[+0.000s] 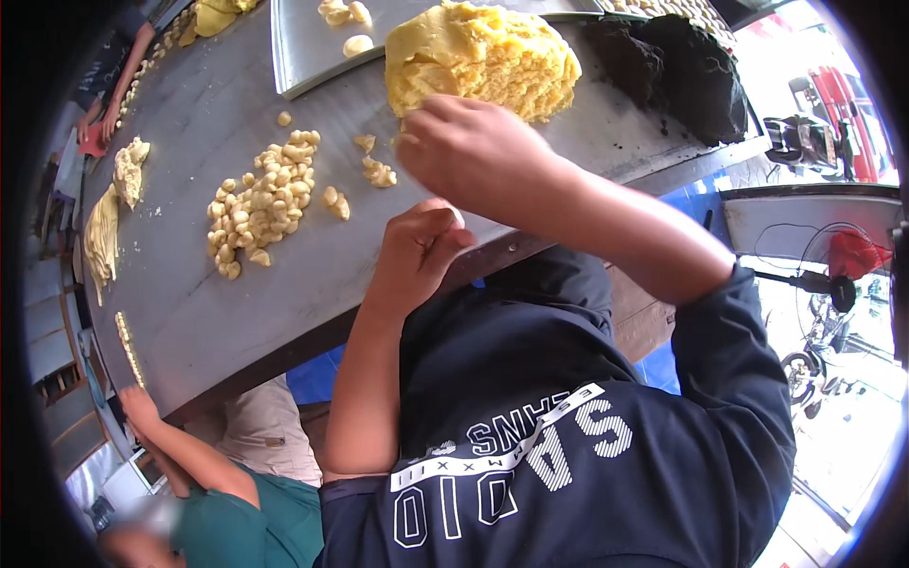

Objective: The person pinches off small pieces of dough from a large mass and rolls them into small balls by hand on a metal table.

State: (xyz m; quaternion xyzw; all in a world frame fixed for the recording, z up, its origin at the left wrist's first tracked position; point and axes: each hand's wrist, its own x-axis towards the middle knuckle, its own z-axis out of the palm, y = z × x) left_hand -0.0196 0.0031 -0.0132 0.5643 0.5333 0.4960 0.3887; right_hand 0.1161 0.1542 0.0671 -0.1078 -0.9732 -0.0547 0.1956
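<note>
My left hand [421, 248] is curled closed just over the near table edge, with a small pale piece of dough [458, 219] showing by its thumb and forefinger. Above it, my right hand [472, 150] bends its fingers down at the near left corner of a big rough block of yellow dough [483, 62]. Its fingertips are hidden, so what they hold cannot be made out. Left of my hands lie a few loose dough pieces [379, 172] and a smaller pair [336, 202]. Farther left, a heap of small rounded dough pieces [270, 194] covers part of the grey table [189, 331].
A metal tray [312, 57] with several dough pieces lies at the far side. Dark crumpled sheeting [677, 80] covers the right end. At left are dough lumps [102, 232] and a dough strip [131, 348] beside a co-worker's hand [140, 407]. Another person's arm [123, 85] shows at far left.
</note>
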